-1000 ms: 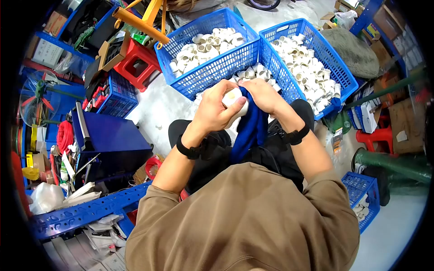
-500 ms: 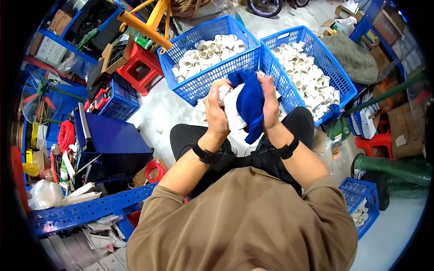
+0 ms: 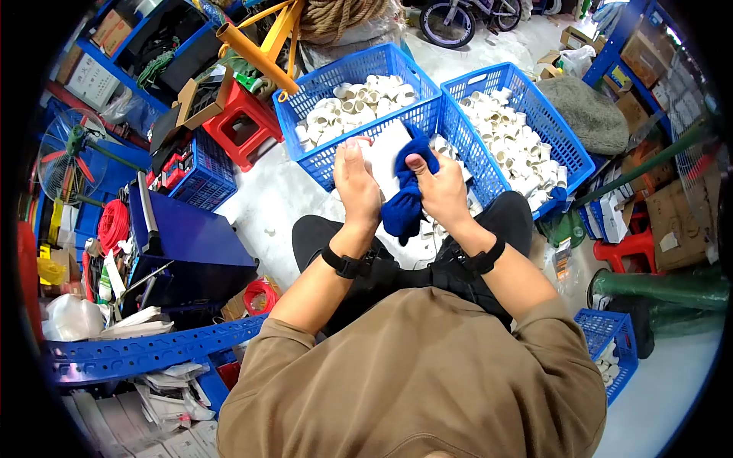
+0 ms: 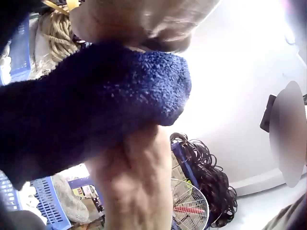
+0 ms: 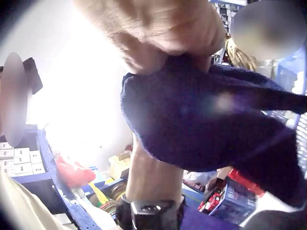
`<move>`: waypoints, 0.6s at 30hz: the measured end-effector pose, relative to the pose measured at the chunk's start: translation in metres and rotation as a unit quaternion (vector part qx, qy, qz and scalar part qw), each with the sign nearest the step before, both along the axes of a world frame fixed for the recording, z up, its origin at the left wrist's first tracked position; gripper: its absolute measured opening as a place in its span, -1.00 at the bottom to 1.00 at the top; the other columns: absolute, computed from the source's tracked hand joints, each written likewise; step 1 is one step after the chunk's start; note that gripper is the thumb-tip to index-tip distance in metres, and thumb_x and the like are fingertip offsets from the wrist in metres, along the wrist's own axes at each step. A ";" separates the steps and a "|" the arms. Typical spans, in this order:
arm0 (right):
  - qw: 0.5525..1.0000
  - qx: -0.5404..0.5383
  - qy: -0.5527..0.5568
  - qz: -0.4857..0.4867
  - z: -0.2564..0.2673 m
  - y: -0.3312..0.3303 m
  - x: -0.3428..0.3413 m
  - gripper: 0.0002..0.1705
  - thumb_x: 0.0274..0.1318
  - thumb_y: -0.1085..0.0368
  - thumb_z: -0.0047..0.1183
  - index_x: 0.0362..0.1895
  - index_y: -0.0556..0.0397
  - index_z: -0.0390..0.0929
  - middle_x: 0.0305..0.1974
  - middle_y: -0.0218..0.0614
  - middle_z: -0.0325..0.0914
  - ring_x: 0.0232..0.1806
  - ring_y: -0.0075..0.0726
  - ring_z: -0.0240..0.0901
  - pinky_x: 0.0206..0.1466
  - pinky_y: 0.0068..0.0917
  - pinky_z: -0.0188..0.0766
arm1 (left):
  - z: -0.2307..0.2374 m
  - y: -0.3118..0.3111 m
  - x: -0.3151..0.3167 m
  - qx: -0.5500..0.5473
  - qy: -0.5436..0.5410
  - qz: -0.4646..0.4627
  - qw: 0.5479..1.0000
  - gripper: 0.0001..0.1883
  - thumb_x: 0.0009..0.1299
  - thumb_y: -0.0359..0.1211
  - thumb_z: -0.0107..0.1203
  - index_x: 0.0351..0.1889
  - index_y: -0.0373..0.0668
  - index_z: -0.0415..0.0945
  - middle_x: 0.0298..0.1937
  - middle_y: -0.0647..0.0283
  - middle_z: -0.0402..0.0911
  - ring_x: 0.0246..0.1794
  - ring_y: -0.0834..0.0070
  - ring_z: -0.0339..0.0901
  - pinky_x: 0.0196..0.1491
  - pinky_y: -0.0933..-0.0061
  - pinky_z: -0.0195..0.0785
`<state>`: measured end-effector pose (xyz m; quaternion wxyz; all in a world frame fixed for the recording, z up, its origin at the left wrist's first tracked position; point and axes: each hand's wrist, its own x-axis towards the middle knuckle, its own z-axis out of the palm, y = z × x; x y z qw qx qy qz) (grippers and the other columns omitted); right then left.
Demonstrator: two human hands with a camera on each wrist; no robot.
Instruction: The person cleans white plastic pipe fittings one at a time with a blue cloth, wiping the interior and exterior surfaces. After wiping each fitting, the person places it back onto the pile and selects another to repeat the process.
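Note:
In the head view, the left hand (image 3: 356,183) holds a white fitting (image 3: 388,156) from its left side, thumb upright and fingers partly hidden behind it. The right hand (image 3: 444,191) grips a bunched blue cloth (image 3: 403,214), thumb on top, against the fitting's right side. In the left wrist view the dark blue cloth (image 4: 110,100) hangs below the left hand (image 4: 144,21) and hides the fitting. Seen from the right wrist, the cloth (image 5: 192,120) spreads beneath the right hand (image 5: 163,36), whose fingertips are hidden.
Two blue crates (image 3: 366,126) (image 3: 519,137) of white fittings stand beyond the hands. Loose white fittings lie on the floor between crates and knees. A red stool (image 3: 243,126), a blue cabinet (image 3: 187,237) and a fan (image 3: 72,156) are at left, a green roll (image 3: 657,288) at right.
The cloth has gone from draped over the fitting to bunched in the right hand, whose thumb now presses on it. The head view has tilted up, showing more of the bicycle.

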<state>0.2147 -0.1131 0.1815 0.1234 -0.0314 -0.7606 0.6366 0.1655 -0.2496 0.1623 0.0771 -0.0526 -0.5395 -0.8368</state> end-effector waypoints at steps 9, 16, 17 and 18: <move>0.983 0.041 0.159 -0.082 -0.041 -0.011 -0.002 -0.09 0.25 -0.39 -0.02 0.23 0.25 0.35 -0.02 0.00 0.56 0.04 -0.13 0.53 0.14 -0.28 0.40 | 0.015 0.025 0.000 -0.199 0.275 0.027 0.940 -0.63 0.46 -0.27 0.20 -0.02 -0.28 0.27 0.06 0.01 0.46 0.08 0.33 0.45 0.22 0.29 0.28; 0.978 -0.065 0.127 -0.150 -0.028 -0.005 -0.016 -0.16 0.48 -0.29 -0.47 0.19 0.30 0.39 0.09 0.13 0.48 0.09 0.04 0.51 0.11 -0.24 0.41 | 0.002 0.051 0.009 -0.247 0.255 0.087 0.931 -0.47 0.35 -0.19 0.35 -0.02 -0.27 0.23 0.09 0.01 0.43 0.09 0.35 0.42 0.20 0.30 0.28; 0.962 -0.045 0.203 -0.179 -0.025 -0.006 -0.014 -0.17 0.49 -0.26 -0.47 0.22 0.32 0.38 0.16 0.19 0.42 0.15 0.10 0.46 0.19 -0.20 0.37 | 0.004 0.052 0.005 -0.245 0.198 0.087 0.945 -0.47 0.39 -0.14 0.31 -0.02 -0.28 0.23 0.01 0.07 0.45 -0.06 0.47 0.43 0.02 0.43 0.35; 0.940 -0.037 0.294 -0.167 -0.038 -0.002 -0.022 -0.19 0.49 -0.22 -0.42 0.29 0.33 0.35 0.27 0.27 0.27 0.32 0.22 0.25 0.36 -0.08 0.18 | 0.007 0.051 0.003 -0.208 0.104 0.043 0.972 -0.48 0.42 -0.10 0.27 -0.02 -0.29 0.23 -0.06 0.12 0.46 -0.14 0.53 0.42 -0.07 0.49 0.36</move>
